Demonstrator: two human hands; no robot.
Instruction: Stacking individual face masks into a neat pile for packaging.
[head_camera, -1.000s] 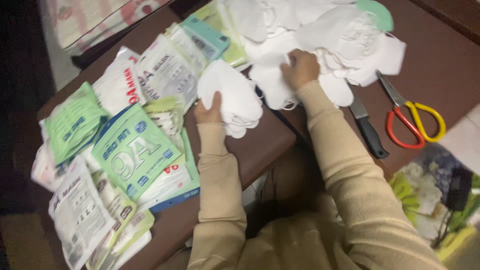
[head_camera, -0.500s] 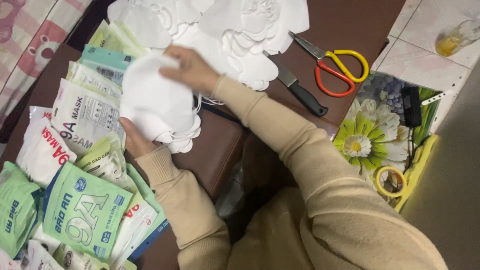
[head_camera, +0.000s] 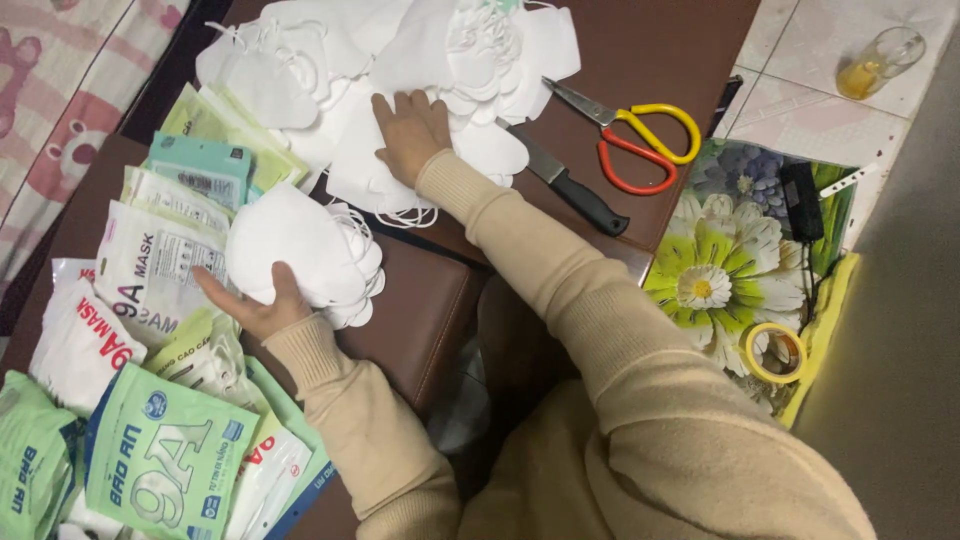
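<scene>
My left hand (head_camera: 250, 305) grips a stack of white face masks (head_camera: 300, 255) from below, held over the brown padded surface (head_camera: 420, 315). My right hand (head_camera: 410, 130) lies flat, fingers spread, on a loose pile of white masks (head_camera: 400, 50) spread across the far side of the brown table. Both arms wear beige sleeves.
Green and white mask packets (head_camera: 165, 465) lie heaped at the left. Scissors with yellow and red handles (head_camera: 640, 140) and a black-handled knife (head_camera: 575, 190) lie right of the pile. A flower-print sheet (head_camera: 720, 270), yellow tape roll (head_camera: 775, 352), black device (head_camera: 802, 200) and a glass (head_camera: 878, 62) are at the right.
My right hand left the held stack and moved up onto the loose pile. The left hand keeps its hold on the stack. The camera view shifted.
</scene>
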